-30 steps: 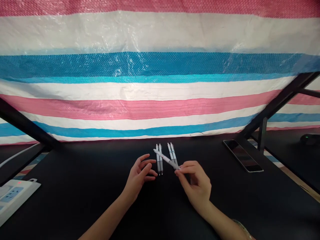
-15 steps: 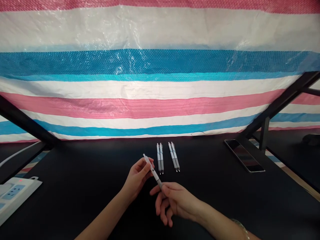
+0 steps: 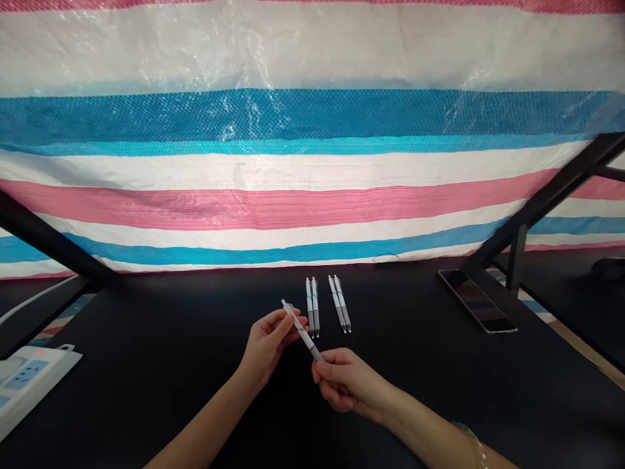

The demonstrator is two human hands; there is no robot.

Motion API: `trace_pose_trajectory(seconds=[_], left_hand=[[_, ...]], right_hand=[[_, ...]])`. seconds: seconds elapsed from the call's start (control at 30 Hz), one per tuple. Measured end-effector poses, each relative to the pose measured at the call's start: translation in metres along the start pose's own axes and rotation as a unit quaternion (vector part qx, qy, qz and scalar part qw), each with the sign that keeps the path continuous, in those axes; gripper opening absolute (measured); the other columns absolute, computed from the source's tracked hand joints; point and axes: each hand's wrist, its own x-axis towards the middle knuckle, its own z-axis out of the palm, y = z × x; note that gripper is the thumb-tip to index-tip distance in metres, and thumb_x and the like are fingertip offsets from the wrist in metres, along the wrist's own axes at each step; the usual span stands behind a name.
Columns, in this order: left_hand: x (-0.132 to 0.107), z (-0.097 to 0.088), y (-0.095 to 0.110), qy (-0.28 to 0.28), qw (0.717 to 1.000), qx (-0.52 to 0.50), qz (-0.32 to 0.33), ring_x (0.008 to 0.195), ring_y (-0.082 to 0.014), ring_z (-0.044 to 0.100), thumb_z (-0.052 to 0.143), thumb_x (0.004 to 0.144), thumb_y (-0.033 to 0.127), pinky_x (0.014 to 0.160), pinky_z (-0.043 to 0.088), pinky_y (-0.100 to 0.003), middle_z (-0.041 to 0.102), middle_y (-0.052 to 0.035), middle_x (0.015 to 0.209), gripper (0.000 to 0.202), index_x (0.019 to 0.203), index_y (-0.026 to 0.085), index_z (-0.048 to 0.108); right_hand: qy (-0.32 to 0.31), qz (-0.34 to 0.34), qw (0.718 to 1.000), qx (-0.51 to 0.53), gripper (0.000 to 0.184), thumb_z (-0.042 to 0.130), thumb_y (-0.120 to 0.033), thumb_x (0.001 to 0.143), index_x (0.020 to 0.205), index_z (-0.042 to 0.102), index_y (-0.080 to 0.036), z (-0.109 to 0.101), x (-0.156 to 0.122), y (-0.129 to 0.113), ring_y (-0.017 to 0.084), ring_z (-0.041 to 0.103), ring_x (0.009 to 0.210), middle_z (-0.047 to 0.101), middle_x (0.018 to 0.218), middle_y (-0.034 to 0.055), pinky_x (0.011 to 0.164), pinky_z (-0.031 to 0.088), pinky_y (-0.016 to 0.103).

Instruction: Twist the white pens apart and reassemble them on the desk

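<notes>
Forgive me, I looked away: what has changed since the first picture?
The right hand brought the pen nearer the person and leftward; the left hand took hold of its upper part while the right kept the grey lower end. The four other pens, phone and power strip stayed put.

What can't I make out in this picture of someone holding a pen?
All in the head view:
Held pen: its tip is hidden by the right hand.
Power strip: partly cut off by the left edge.
Black object: too dark to identify, reaching the right edge.
Left pair of pens: markings too small to read.
</notes>
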Motion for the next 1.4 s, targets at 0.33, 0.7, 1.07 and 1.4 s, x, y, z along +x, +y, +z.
trace_pose_trajectory(seconds=[0.33, 0.7, 1.07, 1.4], left_hand=[[0.0036, 0.0006, -0.0004, -0.017, 0.999, -0.031, -0.006, 0.069, -0.0129, 0.064, 0.074, 0.068, 0.032, 0.066, 0.052, -0.020, 0.071, -0.0051, 0.074, 0.027, 0.086, 0.014, 0.070], [0.0020, -0.0003, -0.0050, -0.038, 0.999, -0.024, -0.004, 0.069, -0.0137, 0.065, 0.071, 0.072, 0.029, 0.066, 0.052, -0.022, 0.070, -0.0058, 0.076, 0.024, 0.090, 0.013, 0.069], [0.0031, -0.0002, -0.0044, -0.040, 0.999, -0.026, -0.008, 0.070, -0.0131, 0.065, 0.069, 0.074, 0.029, 0.067, 0.051, -0.021, 0.070, -0.0057, 0.078, 0.022, 0.090, 0.013, 0.069], [0.0042, 0.0003, -0.0050, -0.033, 0.999, -0.026, 0.001, 0.069, -0.0129, 0.064, 0.070, 0.074, 0.030, 0.066, 0.051, -0.020, 0.070, -0.0056, 0.076, 0.023, 0.089, 0.013, 0.069]], right_hand=[[-0.047, 0.020, 0.993, 0.109, 0.027, 0.057, -0.036, 0.080, 0.093, 0.056, -0.012, -0.0087, 0.0050, 0.0042, 0.011, 0.060, 0.063, 0.063, 0.076, 0.0048, 0.051, 0.041, 0.019], [-0.095, 0.042, 0.988, 0.117, 0.038, 0.049, -0.045, 0.083, 0.091, 0.056, -0.009, -0.0076, 0.0016, 0.0010, 0.018, 0.065, 0.072, 0.065, 0.079, 0.0097, 0.058, 0.045, 0.023], [-0.070, 0.037, 0.992, 0.102, 0.028, 0.058, -0.036, 0.079, 0.091, 0.055, -0.010, -0.0058, 0.0008, 0.0004, 0.018, 0.065, 0.071, 0.066, 0.078, 0.0084, 0.061, 0.045, 0.025], [-0.075, 0.052, 0.990, 0.110, 0.034, 0.058, -0.041, 0.079, 0.094, 0.052, -0.011, -0.0078, 0.0020, 0.0005, 0.020, 0.066, 0.075, 0.066, 0.083, 0.0103, 0.063, 0.046, 0.026]])
